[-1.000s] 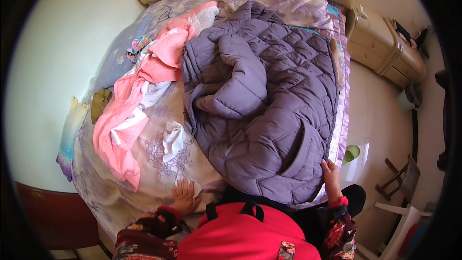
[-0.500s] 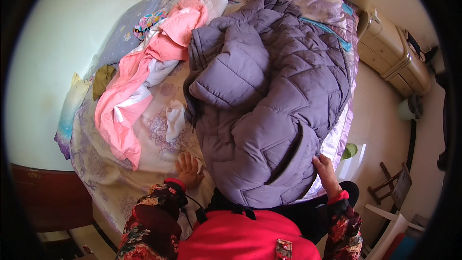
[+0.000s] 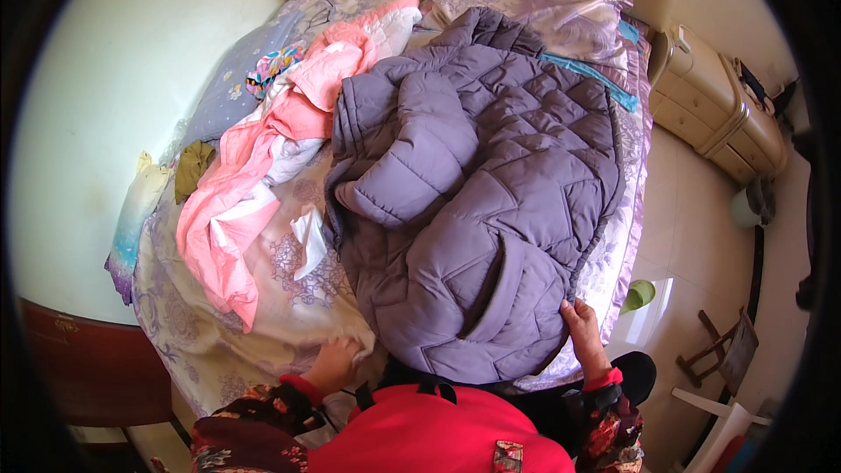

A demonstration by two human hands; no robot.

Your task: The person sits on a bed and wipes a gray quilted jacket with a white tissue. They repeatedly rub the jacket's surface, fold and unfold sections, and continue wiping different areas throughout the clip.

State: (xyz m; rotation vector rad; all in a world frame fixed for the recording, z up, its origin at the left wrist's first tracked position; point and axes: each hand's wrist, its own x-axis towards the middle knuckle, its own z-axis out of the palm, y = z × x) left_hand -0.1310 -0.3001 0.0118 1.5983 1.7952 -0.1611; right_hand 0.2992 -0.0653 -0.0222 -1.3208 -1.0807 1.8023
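Note:
A purple-grey quilted padded jacket (image 3: 526, 184) lies spread on the bed in front of me, one sleeve (image 3: 420, 153) folded across it and a slanted pocket showing near its lower end. At its lower right edge, my right hand (image 3: 583, 331) is closed, thumb and fingers pinching the rim. My left hand (image 3: 335, 364) rests low on the bedsheet (image 3: 219, 368), left of the jacket's bottom end. Its fingers are curled in and slightly blurred; what they hold, if anything, is hidden. Beyond it lies a crumpled white tissue (image 3: 308, 241).
Pink and white clothing (image 3: 223, 228) stretches along the bed's left, beside an olive cloth (image 3: 192, 171) and a grey-blue pillow (image 3: 223, 105). A blue strip of cloth (image 3: 596, 79) shows behind the jacket. On the right are a beige cabinet (image 3: 701, 105), a green slipper (image 3: 639, 295) and a folding stool (image 3: 723, 350).
My left hand has gone from flat and spread on the sheet to curled, shifting down and slightly left. The jacket now lies flatter, its right side spread out; my right hand still pinches its edge.

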